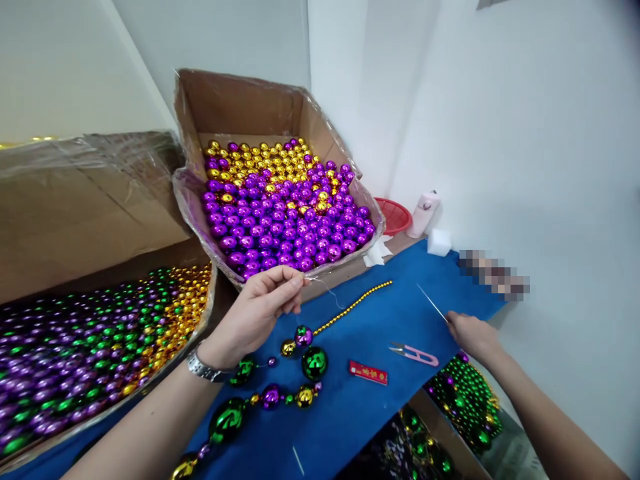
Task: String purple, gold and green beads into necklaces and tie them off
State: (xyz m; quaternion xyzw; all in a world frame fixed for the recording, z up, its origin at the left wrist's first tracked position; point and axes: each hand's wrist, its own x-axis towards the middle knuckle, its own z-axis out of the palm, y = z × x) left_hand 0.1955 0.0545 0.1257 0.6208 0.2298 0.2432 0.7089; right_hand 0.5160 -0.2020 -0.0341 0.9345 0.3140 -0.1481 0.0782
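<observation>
My left hand (260, 310) pinches a thin thread (327, 288) above a blue table (350, 413). A watch sits on that wrist. The thread leads down to a strand of large green, purple and gold beads (273, 387) lying on the table, which ends in a run of small gold beads (356, 305). My right hand (470, 335) holds a long thin needle (431, 303) that points up and to the left, near the table's right edge.
A tilted cardboard box (240, 107) of purple and gold beads stands behind. A second box (75, 220) at left holds mixed beads. Pink thread snips (417, 355) and a small red packet (368, 373) lie on the table. More beads (467, 397) sit below right.
</observation>
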